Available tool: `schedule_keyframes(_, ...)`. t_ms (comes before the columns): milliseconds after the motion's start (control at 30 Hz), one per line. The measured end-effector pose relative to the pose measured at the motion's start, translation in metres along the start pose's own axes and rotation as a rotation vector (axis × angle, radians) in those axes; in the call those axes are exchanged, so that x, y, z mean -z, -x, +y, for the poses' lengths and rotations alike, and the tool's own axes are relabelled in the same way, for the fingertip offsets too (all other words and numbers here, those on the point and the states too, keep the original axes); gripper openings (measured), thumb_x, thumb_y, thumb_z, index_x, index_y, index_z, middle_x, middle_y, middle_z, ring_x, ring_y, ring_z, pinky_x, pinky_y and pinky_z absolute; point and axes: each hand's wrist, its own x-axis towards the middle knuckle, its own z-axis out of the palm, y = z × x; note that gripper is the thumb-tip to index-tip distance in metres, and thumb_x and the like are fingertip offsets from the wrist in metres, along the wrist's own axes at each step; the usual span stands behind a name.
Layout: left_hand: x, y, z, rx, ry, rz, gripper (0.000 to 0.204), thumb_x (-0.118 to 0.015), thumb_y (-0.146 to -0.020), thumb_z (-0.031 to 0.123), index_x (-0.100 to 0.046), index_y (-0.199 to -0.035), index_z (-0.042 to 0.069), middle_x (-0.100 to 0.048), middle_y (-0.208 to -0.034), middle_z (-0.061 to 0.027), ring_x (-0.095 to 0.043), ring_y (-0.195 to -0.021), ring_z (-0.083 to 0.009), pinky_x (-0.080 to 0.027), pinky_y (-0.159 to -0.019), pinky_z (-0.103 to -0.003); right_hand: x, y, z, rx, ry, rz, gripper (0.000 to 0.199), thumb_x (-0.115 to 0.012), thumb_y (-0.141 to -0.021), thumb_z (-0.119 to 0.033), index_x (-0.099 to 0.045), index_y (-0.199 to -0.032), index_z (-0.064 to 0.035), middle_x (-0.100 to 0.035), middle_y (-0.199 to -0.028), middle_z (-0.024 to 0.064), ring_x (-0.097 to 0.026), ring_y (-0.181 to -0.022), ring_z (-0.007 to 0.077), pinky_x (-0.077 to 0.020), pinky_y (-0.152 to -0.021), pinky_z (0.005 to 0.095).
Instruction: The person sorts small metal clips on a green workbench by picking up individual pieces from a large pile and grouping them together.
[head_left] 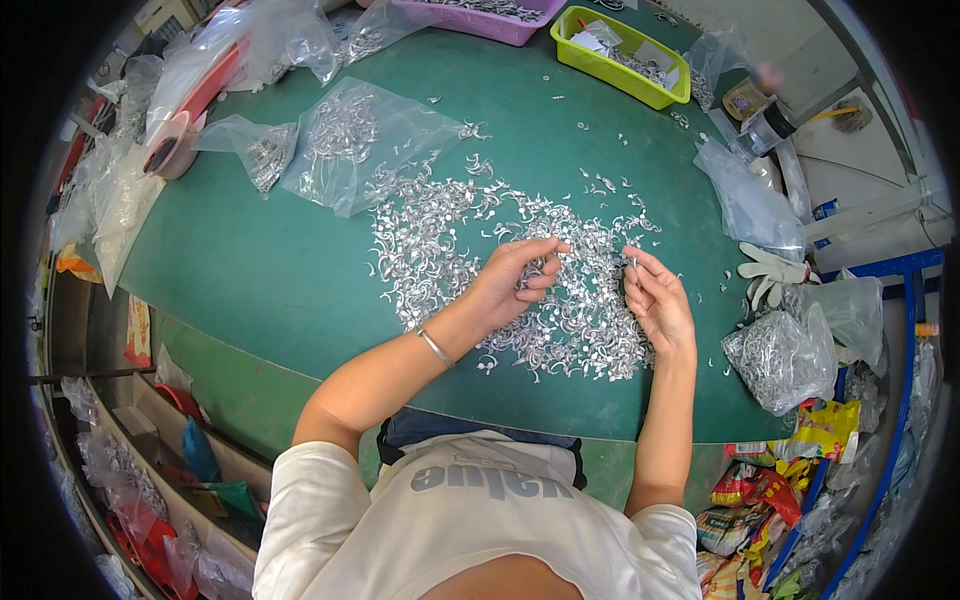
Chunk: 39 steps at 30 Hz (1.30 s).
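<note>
A wide pile of small, curved silver metal pieces is spread over the green table. Above its middle, my left hand is closed, its fingers curled round several of the metal pieces, with thumb and forefinger stretched to the right. My right hand is at the pile's right side, thumb and fingers pinched on one small metal piece near the fingertips. A gap separates the two hands. The exact shape of the pinched piece is too small to tell.
Clear bags of metal pieces lie at the far left. A yellow-green basket and a purple basket stand at the back. At the right edge are a white glove and a filled plastic bag. A pink container sits left.
</note>
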Motion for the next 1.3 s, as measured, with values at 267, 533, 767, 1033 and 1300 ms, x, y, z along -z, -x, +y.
schedule_keyframes(267,-0.005,0.002,0.002,0.014,0.009,0.003,0.026,-0.05,-0.09,0.018,-0.053,-0.106,-0.002,-0.046,-0.07,-0.0008,-0.035,-0.054,-0.0042,-0.022,-0.038,-0.015,0.008,-0.005,0.007,0.049,-0.384,-0.176,0.026,-0.041,-0.095,-0.025,-0.052,-0.095,-0.0004,-0.046,-0.075,0.0037,-0.045,-0.069,0.0121,-0.0358,-0.052,0.0218)
schedule_keyframes(533,-0.016,0.011,-0.011,0.365,0.073,-0.038,0.034,-0.036,-0.094,0.025,-0.051,-0.113,0.0,-0.058,-0.1,-0.0086,-0.058,-0.099,-0.0217,-0.049,-0.089,-0.04,-0.079,0.018,0.015,0.371,0.502,-0.108,0.023,-0.039,-0.096,-0.021,-0.05,-0.097,-0.0015,-0.05,-0.085,0.0045,-0.052,-0.085,0.0121,-0.0423,-0.072,0.0245)
schedule_keyframes(767,0.003,0.002,-0.018,0.232,0.029,-0.041,0.018,-0.049,-0.092,0.018,-0.059,-0.096,0.004,-0.052,-0.075,0.0021,-0.048,-0.062,-0.0066,-0.036,-0.048,-0.017,-0.066,0.005,0.003,0.463,0.824,-0.049,0.011,-0.054,-0.084,-0.006,-0.06,-0.091,-0.0008,-0.06,-0.088,0.009,-0.055,-0.088,0.0228,-0.0416,-0.083,0.0332)
schedule_keyframes(1033,0.0,-0.015,0.021,-0.406,-1.076,-0.011,0.018,-0.055,-0.088,0.017,-0.063,-0.093,0.001,-0.048,-0.059,0.0006,-0.043,-0.051,-0.0069,-0.035,-0.047,-0.022,-0.019,-0.013,0.016,0.587,1.691,-0.057,0.045,-0.062,-0.08,-0.016,-0.048,-0.121,-0.0047,-0.043,-0.13,0.013,-0.036,-0.124,0.0343,-0.0307,-0.099,0.0451)
schedule_keyframes(1300,0.001,-0.066,0.043,-0.656,-1.824,0.246,0.019,-0.069,-0.072,0.019,-0.067,-0.083,0.004,-0.063,-0.07,-0.018,-0.062,-0.069,-0.0326,-0.049,-0.062,-0.039,-0.017,0.016,-0.001,0.458,1.391,-0.189,0.024,-0.064,-0.076,-0.007,-0.06,-0.099,-0.0017,-0.058,-0.111,0.0119,-0.049,-0.112,0.029,-0.0376,-0.094,0.0377)
